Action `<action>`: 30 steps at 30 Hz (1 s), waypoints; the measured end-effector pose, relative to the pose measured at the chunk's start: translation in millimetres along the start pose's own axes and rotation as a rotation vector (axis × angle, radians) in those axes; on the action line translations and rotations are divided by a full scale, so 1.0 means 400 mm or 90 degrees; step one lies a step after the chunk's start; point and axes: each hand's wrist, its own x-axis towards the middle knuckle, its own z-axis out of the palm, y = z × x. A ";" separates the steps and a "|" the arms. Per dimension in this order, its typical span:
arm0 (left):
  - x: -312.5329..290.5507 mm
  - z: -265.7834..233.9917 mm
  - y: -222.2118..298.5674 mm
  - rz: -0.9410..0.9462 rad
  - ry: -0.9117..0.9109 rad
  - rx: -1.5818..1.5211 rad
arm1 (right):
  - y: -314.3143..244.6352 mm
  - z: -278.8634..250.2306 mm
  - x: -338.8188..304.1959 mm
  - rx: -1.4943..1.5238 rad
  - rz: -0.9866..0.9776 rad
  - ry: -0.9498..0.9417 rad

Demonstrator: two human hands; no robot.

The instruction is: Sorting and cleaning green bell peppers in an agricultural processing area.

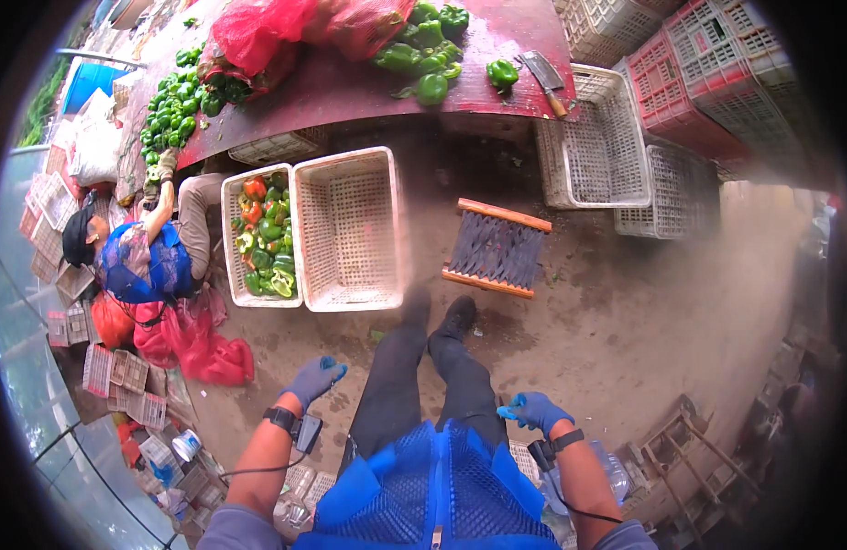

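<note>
My left hand (315, 380), in a blue work glove, hangs in the air left of my legs with its fingers curled in and nothing visible in them. On the other side my right hand (537, 412), gloved alike, is held beside my thigh, its fingers bent together and also without a visible object. Neither touches anything. Ahead of my feet stand two white plastic crates side by side. The left crate (231, 240) holds green and some red peppers, several cut or broken. Bare inside is the right crate (350, 229). Right of them sits a low stool (497, 247) with orange wooden rails and dark woven webbing.
A red table (341, 96) bears green peppers (428, 50), red mesh sacks (258, 37) and a cleaver (542, 78) near its right edge. Crates (597, 137) are stacked at the right. A co-worker (144, 252) sits at the left, one gloved hand at the pepper pile.
</note>
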 end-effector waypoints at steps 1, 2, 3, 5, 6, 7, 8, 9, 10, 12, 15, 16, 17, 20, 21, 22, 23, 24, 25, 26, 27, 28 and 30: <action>-0.003 -0.009 0.052 -0.001 -0.017 0.000 | 0.016 0.010 -0.007 -0.009 0.002 -0.016; -0.019 -0.021 0.111 0.002 -0.017 0.005 | 0.033 0.017 -0.010 -0.019 0.002 -0.033; -0.038 -0.033 0.178 0.003 -0.030 0.037 | 0.053 0.026 -0.013 0.004 -0.043 -0.025; -0.061 -0.049 0.258 0.008 -0.043 0.078 | 0.068 0.034 -0.014 0.032 -0.052 -0.026; -0.065 -0.054 0.284 0.013 -0.068 0.104 | 0.073 0.038 -0.017 0.052 -0.060 -0.031; -0.071 -0.060 0.312 0.018 -0.092 0.131 | 0.075 0.042 -0.020 0.060 -0.061 -0.026; -0.082 -0.069 0.345 0.022 -0.093 0.136 | 0.069 0.043 -0.025 0.082 -0.067 -0.016; -0.091 -0.076 0.385 0.052 -0.101 0.196 | 0.068 0.043 -0.030 0.108 -0.071 -0.004; -0.099 -0.081 0.422 0.083 -0.109 0.254 | 0.073 0.044 -0.034 0.115 -0.069 0.002; -0.110 -0.088 0.488 0.114 -0.134 0.290 | 0.076 0.045 -0.027 0.136 -0.081 0.031; -0.090 -0.099 0.553 0.189 -0.148 0.393 | 0.063 0.031 -0.031 0.248 -0.061 0.056; -0.077 -0.106 0.573 0.234 -0.135 0.462 | 0.055 0.018 -0.033 0.250 -0.055 0.062; -0.063 -0.122 0.607 0.205 -0.164 0.492 | 0.035 -0.003 -0.048 0.294 -0.077 0.050; 0.034 -0.170 0.635 0.251 -0.221 0.521 | -0.034 -0.077 -0.098 0.326 -0.102 0.045; 0.060 -0.194 0.654 0.267 -0.234 0.534 | -0.061 -0.106 -0.108 0.315 -0.116 0.046; 0.093 -0.225 0.675 0.272 -0.244 0.530 | -0.084 -0.135 -0.109 0.315 -0.104 0.049; 0.121 -0.258 0.695 0.309 -0.253 0.529 | -0.105 -0.155 -0.118 0.268 -0.084 0.062; 0.130 -0.293 0.723 0.341 -0.265 0.526 | -0.131 -0.167 -0.140 0.221 -0.063 0.069; 0.137 -0.336 0.752 0.329 -0.295 0.494 | -0.161 -0.178 -0.156 0.222 -0.046 0.063; 0.155 -0.370 0.770 0.333 -0.303 0.488 | -0.211 -0.214 -0.162 0.116 0.010 0.068; 0.170 -0.400 0.779 0.343 -0.353 0.461 | -0.256 -0.246 -0.170 0.009 0.065 0.070; 0.183 -0.428 0.788 0.354 -0.403 0.434 | -0.297 -0.276 -0.182 0.007 0.075 0.066; 0.185 -0.476 0.823 0.320 -0.482 0.368 | -0.368 -0.321 -0.211 0.002 0.051 0.124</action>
